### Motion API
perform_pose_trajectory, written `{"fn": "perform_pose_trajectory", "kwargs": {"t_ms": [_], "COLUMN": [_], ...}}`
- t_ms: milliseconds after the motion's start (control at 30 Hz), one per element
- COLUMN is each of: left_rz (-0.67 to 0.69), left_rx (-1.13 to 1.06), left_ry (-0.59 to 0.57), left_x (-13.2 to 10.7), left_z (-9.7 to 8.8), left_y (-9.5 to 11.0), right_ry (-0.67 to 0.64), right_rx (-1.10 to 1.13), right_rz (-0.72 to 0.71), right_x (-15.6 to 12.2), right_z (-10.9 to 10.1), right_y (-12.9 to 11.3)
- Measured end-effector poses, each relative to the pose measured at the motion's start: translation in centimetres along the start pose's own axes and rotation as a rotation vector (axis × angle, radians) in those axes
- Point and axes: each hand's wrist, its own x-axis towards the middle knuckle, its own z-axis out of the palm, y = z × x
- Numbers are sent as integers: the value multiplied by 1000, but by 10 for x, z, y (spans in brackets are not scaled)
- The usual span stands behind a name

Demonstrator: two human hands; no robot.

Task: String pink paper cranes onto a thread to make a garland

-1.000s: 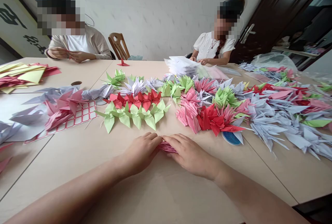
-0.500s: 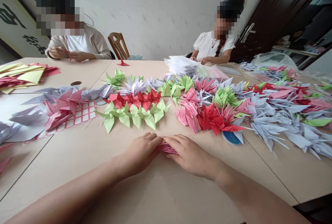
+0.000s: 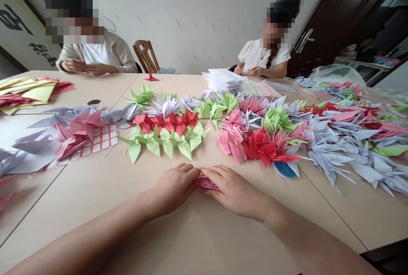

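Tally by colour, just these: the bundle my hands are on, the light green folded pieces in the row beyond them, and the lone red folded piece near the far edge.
Pink paper bundle at the left hand and right hand: 1
Light green folded pieces: 5
Lone red folded piece: 1
Total: 7

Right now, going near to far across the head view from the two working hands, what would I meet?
Pink folded paper between the left hand and right hand → light green paper row → red paper row → lone red paper piece → wooden chair → wall.
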Motion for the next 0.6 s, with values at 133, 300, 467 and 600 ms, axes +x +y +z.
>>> {"fn": "perform_pose_trajectory", "kwargs": {"t_ms": [133,300,467,600], "left_rz": [-2,8,15,31], "left_rx": [-13,-16,-9,-24], "left_ry": [4,12,13,49], "left_x": [0,-1,-1,0], "left_z": [1,2,2,2], "left_y": [0,-2,-2,-1], "right_ry": [4,-6,-7,16], "right_rx": [-4,-9,-10,13], "right_rz": [-8,-2,-1,-19], "right_x": [0,-1,0,0], "right_z": [1,1,0,-1], "right_y": [0,0,0,1]}}
